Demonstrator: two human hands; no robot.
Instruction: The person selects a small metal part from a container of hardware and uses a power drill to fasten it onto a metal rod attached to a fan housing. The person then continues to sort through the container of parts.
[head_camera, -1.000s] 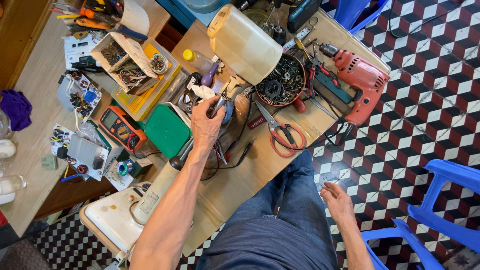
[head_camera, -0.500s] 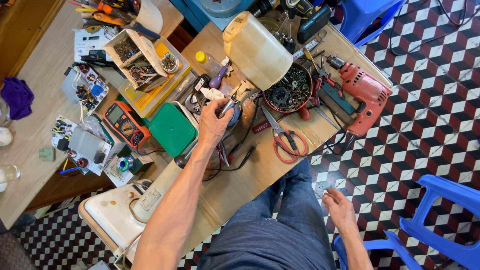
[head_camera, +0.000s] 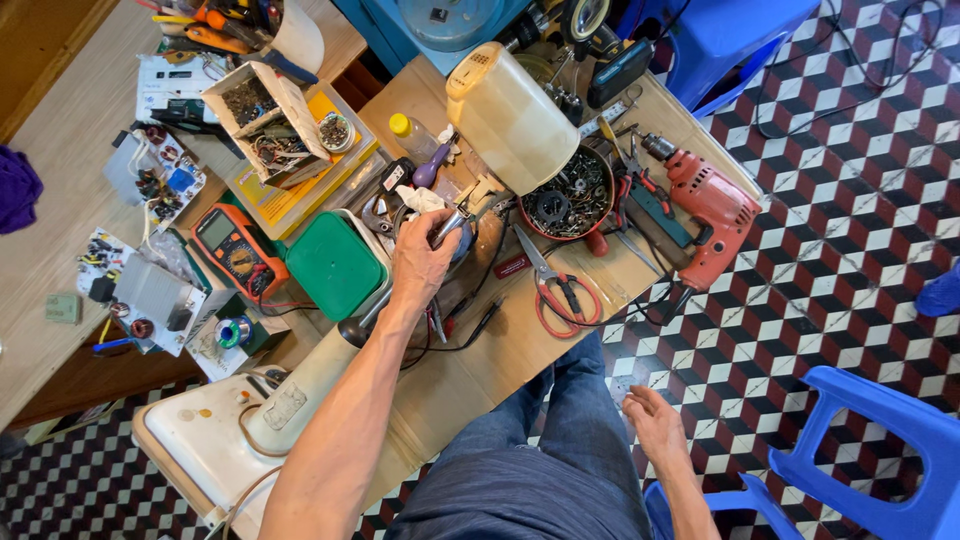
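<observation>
One hand at work, one idle

Left hand is closed around a small metal tool over the cluttered worktop, beside the green box. Right hand hangs open and empty beside the knee, off the job.

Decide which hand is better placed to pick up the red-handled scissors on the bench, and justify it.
Probably the left hand: it is already over the bench beside the red-handled scissors, though it grips a metal tool. The right hand hangs off the bench, above the tiled floor.
</observation>
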